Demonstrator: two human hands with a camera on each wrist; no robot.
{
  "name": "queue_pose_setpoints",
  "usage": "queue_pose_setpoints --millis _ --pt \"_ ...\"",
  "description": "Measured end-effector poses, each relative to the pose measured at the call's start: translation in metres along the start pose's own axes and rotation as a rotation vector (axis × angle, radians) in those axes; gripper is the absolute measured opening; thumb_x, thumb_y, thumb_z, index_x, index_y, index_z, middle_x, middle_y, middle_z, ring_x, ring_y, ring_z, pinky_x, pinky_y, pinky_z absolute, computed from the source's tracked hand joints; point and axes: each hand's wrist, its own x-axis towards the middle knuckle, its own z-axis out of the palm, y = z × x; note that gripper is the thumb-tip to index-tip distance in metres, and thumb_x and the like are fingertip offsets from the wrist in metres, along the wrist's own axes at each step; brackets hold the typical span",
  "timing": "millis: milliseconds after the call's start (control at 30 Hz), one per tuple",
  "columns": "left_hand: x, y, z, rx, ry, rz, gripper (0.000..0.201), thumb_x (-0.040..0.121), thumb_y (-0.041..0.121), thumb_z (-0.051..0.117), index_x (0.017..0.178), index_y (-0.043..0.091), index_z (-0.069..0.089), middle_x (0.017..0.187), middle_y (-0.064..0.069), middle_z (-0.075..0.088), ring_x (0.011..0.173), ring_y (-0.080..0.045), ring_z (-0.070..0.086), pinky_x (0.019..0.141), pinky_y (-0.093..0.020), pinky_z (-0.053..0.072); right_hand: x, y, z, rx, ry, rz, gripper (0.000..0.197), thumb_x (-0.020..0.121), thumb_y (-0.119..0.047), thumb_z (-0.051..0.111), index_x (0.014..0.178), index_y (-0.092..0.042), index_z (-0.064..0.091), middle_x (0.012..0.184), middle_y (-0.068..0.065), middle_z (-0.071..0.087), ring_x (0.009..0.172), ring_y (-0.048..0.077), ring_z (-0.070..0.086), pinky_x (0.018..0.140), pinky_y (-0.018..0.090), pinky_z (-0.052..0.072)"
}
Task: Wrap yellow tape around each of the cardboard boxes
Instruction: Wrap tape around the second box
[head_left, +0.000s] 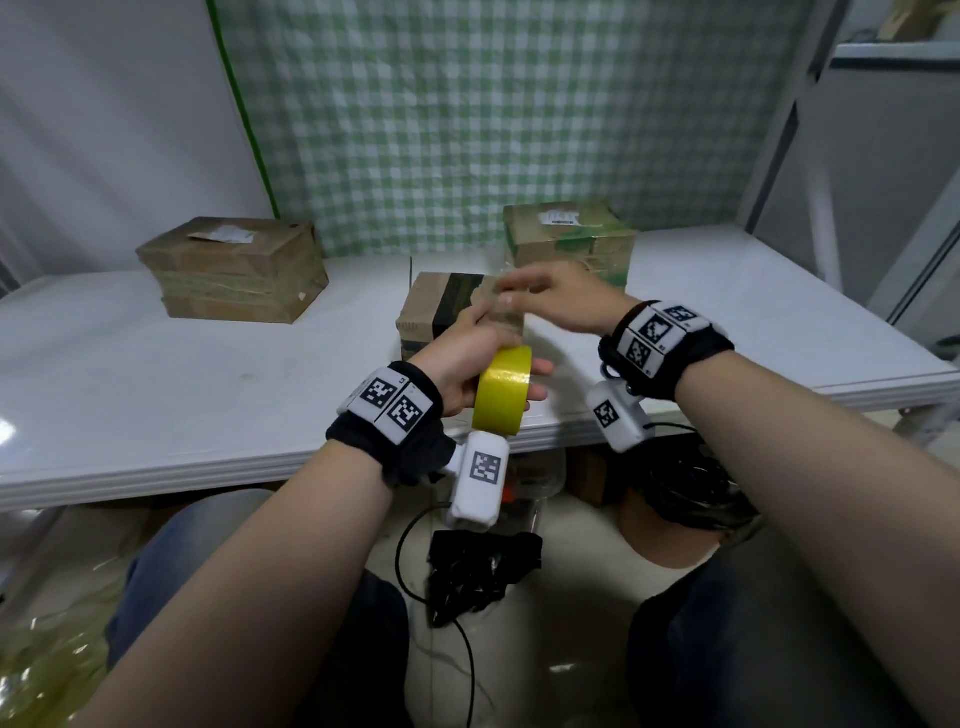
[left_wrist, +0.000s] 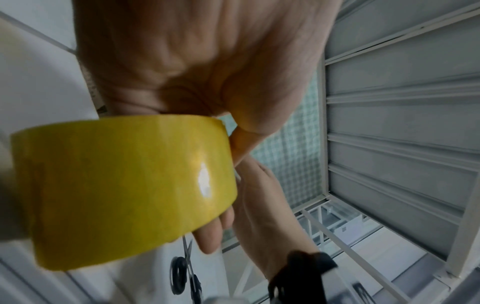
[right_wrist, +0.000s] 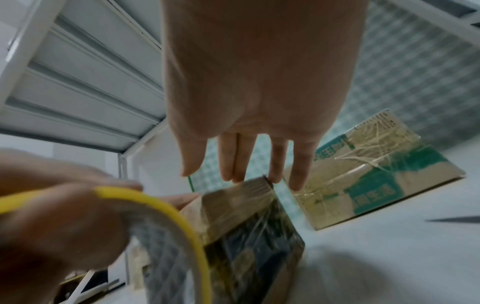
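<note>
My left hand (head_left: 467, 353) grips the yellow tape roll (head_left: 504, 389) just in front of the small brown box with black print (head_left: 447, 312), above the table's near edge. In the left wrist view the roll (left_wrist: 124, 185) fills the frame under my palm. My right hand (head_left: 545, 296) hovers over that box with its fingers straight. In the right wrist view its fingertips (right_wrist: 249, 174) are at the box's top edge (right_wrist: 246, 226), and the thumb stands apart. A pale, blurred strip rises from the roll toward them. Two taped boxes stand behind, one at the left (head_left: 234, 270) and a green-printed one (head_left: 569, 241).
The white table (head_left: 156, 389) stands against a green checked cloth (head_left: 467, 130). Black-handled scissors (left_wrist: 185, 273) lie on the table by my right wrist. A grey metal rack (head_left: 883, 156) stands at the right. Black cables and a dark bag (head_left: 483, 571) lie on the floor under the table.
</note>
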Motion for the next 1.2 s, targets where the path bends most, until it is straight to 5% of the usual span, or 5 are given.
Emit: queue_pose_setpoints --millis 267,433,667,1067,1200 --pt "0.007 -0.004 -0.003 -0.036 -0.011 -0.003 0.065 0.104 0.015 0.055 0.153 0.038 0.019 0.098 -0.02 0.077 0.07 -0.038 0.074 0.069 -0.05 0.062 0.001 -0.008 0.013 -0.086 -0.169 0.083 0.066 0.107 -0.042 0.042 0.161 -0.014 0.017 0.17 0.0 0.011 0.152 0.017 0.021 0.097 0.01 0.033" --pt "0.007 -0.005 -0.003 -0.079 -0.013 -0.015 0.061 0.103 0.012 0.056 0.15 0.039 0.028 0.098 -0.023 0.076 0.068 -0.038 0.074 0.054 -0.043 0.061 0.013 -0.014 0.011 0.011 -0.137 0.165 0.068 0.103 -0.045 0.052 0.159 -0.017 0.026 0.149 0.007 0.041 0.091 0.021 0.063 0.053 0.023 0.055" --pt "0.009 -0.004 -0.006 -0.106 -0.056 -0.028 0.068 0.104 0.014 0.053 0.153 0.047 0.019 0.1 -0.021 0.075 0.07 -0.036 0.073 0.061 -0.044 0.061 0.02 -0.004 0.016 0.202 -0.096 0.297 0.035 0.098 -0.054 0.056 0.121 -0.028 0.052 0.103 0.005 0.066 0.074 0.026 0.067 0.066 0.04 0.06" --pt "-0.016 -0.012 -0.003 -0.196 -0.024 0.011 0.05 0.106 0.013 0.052 0.143 0.033 0.024 0.092 -0.021 0.076 0.064 -0.033 0.072 0.055 -0.041 0.06 0.006 -0.002 0.018 0.175 0.015 0.254 0.046 0.1 -0.048 0.057 0.141 -0.026 0.054 0.123 0.0 0.059 0.075 0.019 0.065 0.057 0.029 0.059" --pt "-0.015 -0.017 0.001 -0.142 0.039 0.02 0.043 0.106 0.017 0.052 0.139 0.015 0.024 0.091 -0.022 0.076 0.06 -0.032 0.071 0.056 -0.041 0.06 0.007 -0.013 0.012 -0.029 0.274 0.101 0.03 0.087 -0.034 0.079 0.111 -0.02 0.069 0.116 0.001 0.063 0.097 0.012 0.059 0.086 0.027 0.053"
